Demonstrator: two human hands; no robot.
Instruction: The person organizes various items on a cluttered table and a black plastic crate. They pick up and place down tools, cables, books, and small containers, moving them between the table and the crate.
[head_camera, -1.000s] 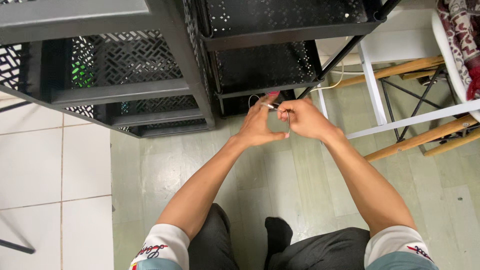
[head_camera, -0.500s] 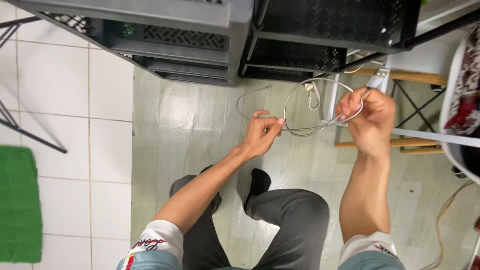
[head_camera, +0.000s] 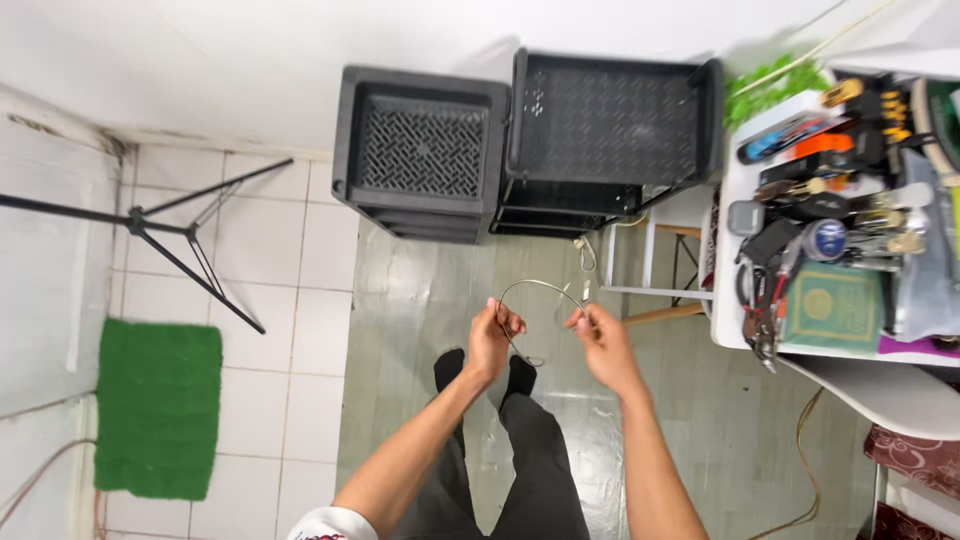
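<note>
both hands pinching the thin grey cable (head_camera: 540, 286), left hand (head_camera: 492, 338) and right hand (head_camera: 598, 338) at either end of the arc; I'd keep loops even and wide, no kinks

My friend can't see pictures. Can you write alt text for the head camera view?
Standing on a grey floor, a person's left hand and right hand hold a thin grey cable arched between them, before two black crate stacks.

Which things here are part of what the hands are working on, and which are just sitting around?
In hand:
thin grey cable, arched between the hands
left hand
right hand

Lying about:
black perforated plastic crates
green mat
black tripod stand
cluttered white table
</note>
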